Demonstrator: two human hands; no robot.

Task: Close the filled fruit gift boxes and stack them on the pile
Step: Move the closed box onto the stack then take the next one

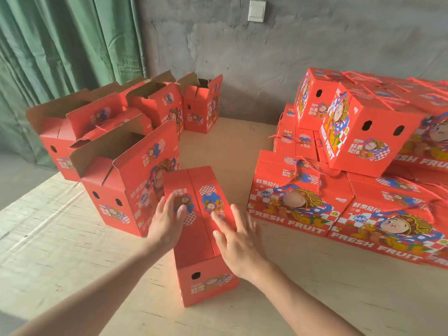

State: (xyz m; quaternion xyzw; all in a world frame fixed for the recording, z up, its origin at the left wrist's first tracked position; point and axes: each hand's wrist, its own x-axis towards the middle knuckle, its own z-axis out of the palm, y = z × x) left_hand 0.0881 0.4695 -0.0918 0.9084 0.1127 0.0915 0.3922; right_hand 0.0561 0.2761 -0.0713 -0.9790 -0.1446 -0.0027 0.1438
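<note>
A red fruit gift box [201,241] stands in front of me on the pale board floor, its two top flaps folded down and meeting along a middle seam. My left hand [167,221] lies flat on the left flap with straight fingers. My right hand [236,238] presses on the right flap, fingers spread and slightly blurred. To the right sits the pile of closed boxes [363,146] with red rope handles, stacked in layers. The nearest open box [126,180] stands just left of the one under my hands.
Several more open boxes [155,103] with raised flaps stand at the back left, near a green curtain [60,44]. A grey wall with a white switch [256,11] closes the back. Bare board floor [232,141] lies between the open boxes and the pile.
</note>
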